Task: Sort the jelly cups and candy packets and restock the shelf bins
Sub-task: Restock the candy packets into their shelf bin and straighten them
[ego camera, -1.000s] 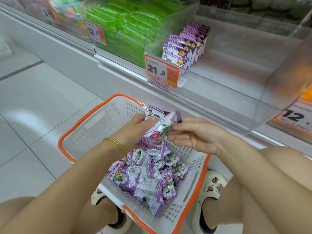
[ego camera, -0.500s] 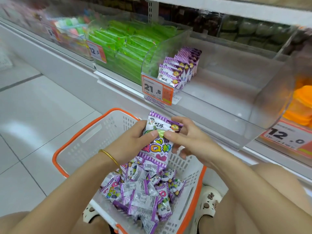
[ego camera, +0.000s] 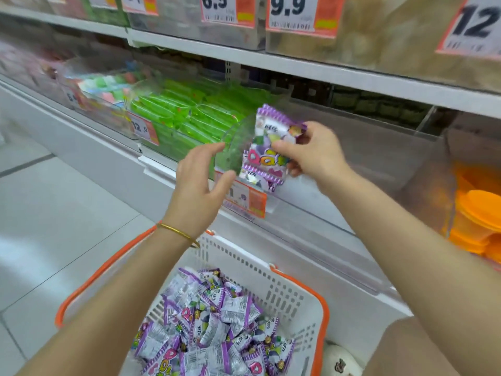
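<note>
A person's right hand [ego camera: 311,156] grips a purple candy packet [ego camera: 267,156], its long axis near upright, at the front left corner of a clear shelf bin [ego camera: 379,147]. The left hand [ego camera: 198,185] hovers just beside it, fingers spread, holding nothing. The bin's bare floor lies beyond and to the right, likely nearer the right hand; more packets fill the basket [ego camera: 324,308] below.

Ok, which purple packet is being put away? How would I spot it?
Find the clear bin on the shelf, right of the green packs. At its front the right hand holds one purple packet. It alone is held up; the rest lie in the basket.
</note>
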`<state>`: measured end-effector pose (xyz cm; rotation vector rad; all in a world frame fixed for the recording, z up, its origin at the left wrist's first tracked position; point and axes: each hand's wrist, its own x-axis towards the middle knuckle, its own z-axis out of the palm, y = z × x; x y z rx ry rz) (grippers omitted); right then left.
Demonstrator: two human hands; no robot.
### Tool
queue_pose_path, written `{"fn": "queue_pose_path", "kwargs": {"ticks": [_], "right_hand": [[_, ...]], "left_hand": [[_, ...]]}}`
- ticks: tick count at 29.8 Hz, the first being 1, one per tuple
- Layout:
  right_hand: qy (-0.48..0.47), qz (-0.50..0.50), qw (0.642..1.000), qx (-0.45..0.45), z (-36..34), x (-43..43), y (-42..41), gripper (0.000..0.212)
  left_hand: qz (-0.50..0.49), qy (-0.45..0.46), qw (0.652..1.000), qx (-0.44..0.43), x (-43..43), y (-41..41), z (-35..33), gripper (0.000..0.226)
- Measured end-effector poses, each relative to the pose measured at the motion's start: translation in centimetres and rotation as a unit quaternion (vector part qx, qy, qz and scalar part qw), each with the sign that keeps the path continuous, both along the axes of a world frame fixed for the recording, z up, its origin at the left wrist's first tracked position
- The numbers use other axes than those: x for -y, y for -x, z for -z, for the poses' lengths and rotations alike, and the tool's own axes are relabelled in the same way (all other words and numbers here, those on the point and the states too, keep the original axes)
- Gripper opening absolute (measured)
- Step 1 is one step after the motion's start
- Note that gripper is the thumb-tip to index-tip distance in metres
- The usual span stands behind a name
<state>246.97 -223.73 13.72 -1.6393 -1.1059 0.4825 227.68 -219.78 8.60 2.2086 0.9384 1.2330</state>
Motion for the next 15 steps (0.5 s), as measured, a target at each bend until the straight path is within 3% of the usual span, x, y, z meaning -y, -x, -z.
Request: {"fn": "queue_pose_path", "kwargs": {"ticks": [3, 6, 7, 12, 15], "right_hand": [[0.054, -0.048, 0.997, -0.042, 2.0, -1.8, 1.7, 0.021], [0.153, -0.056, 0.984, 0.064, 3.4, -2.5, 2.5, 0.033], [0.177, -0.063, 0.98, 0.063, 3.7, -2.5, 2.6, 0.036], [0.188, -0.136, 0.971, -0.047, 4.0, -2.2, 2.7, 0.023], [0.214, -0.13, 0.951, -0.181, 3.4, -1.7, 1.4, 0.025]], "left_hand": [[-0.009, -0.079, 0.993, -0.088, -0.3, -0.5, 1.3, 0.062], [-0.007, -0.109, 0.984, -0.143, -0.2, -1.4, 1.2, 0.067], [0.0, -0.112, 0.981, -0.156, -0.3, -1.7, 1.0, 0.065], [0.006, -0.132, 0.96, -0.245, -2.3, -3.6, 0.2, 0.069], [0.0, -0.119, 0.957, -0.263, -3.4, -4.0, 0.4, 0.071]]}}
